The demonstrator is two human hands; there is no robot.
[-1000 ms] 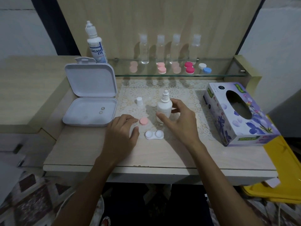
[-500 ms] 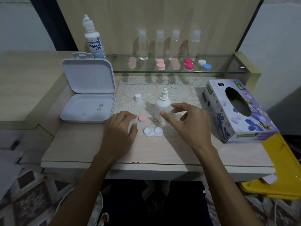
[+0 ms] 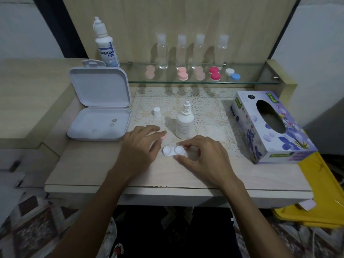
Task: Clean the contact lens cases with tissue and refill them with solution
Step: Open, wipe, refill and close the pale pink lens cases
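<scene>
From the head view, the right hand [image 3: 202,157] has left the small bottle [image 3: 184,123] and now pinches the right end of the white case [image 3: 173,151] on the table [image 3: 83,164]. The left hand [image 3: 138,148], fingers loosely spread, rests over the pink cap [image 3: 163,137]. With both wells open, capping probably comes next. The tall bottle [image 3: 106,47] reads "DREAM EYE"; the tissue box [image 3: 270,131] print is unreadable.

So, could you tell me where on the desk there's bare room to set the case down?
Bare desk runs along the front edge, left of the left hand below the white box, and between the right hand and the tissue box. It is crowded around the case, pink cap and bottle.
</scene>
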